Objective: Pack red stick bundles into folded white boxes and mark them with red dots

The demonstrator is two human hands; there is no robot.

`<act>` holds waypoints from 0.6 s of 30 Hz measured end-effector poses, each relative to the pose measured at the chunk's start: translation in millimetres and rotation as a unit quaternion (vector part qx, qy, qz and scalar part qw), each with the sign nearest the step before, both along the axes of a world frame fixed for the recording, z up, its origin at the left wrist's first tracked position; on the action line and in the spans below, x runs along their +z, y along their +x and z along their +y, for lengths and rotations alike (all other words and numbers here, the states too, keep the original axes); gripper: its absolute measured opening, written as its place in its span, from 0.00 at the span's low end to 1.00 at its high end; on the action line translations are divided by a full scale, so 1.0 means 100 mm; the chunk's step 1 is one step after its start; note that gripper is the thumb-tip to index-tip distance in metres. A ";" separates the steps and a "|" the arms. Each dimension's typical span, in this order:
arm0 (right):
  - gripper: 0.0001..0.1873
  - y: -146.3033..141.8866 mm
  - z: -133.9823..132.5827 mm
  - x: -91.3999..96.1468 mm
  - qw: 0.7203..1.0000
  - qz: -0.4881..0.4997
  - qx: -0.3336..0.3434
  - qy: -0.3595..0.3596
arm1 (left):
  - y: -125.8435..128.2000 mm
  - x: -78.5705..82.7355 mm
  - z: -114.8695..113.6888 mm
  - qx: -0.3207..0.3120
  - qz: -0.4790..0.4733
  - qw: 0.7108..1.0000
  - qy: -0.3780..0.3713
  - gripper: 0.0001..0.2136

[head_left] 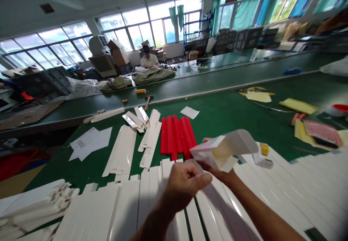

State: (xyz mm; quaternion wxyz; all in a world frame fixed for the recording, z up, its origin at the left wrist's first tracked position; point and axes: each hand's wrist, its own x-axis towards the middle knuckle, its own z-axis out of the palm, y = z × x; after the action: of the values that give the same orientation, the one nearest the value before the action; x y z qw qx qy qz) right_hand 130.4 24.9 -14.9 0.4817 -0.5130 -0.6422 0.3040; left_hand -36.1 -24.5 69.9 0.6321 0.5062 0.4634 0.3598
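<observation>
My right hand point(221, 174) grips a white carton point(208, 152) from below; its near end gapes, with a long flap sticking out to the right. Just left of it is my left hand point(183, 181), fingers curled in and thumb pointing right. Its palm is hidden, so I cannot make out whether anything is inside. Both hands are above a row of long white boxes point(133, 197) lying side by side. Beyond them several red ribbed sticks point(178, 134) lie together on the green table.
Flattened white cartons point(123, 148) and paper sheets point(91, 143) lie to the left. A yellow tape roll point(263, 149) sits at right on the boxes. Farther right are yellow sheets point(299, 105) and a red-and-white pack point(322, 132). A person point(149, 58) sits beyond the far table.
</observation>
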 end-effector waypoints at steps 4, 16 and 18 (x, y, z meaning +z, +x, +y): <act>0.26 0.06 -0.01 0.14 0.991 -0.035 0.124 0.018 | -0.20 0.16 0.24 0.029 0.081 0.968 0.234 0.52; 0.22 0.03 1.36 -0.82 0.952 -0.017 -0.045 -0.303 | -0.19 -0.27 0.44 0.274 -0.004 0.948 0.162 0.34; 0.14 -0.07 1.63 -1.07 0.939 -0.035 -0.063 -0.336 | -0.15 -0.37 0.44 0.298 0.031 0.932 0.204 0.42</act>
State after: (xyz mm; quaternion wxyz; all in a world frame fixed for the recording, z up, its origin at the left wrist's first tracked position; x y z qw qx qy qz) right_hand 123.2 188.0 -122.0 0.2769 -0.6948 -0.4851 0.4531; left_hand -50.7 19.7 32.5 0.3641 0.4734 0.5291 0.6028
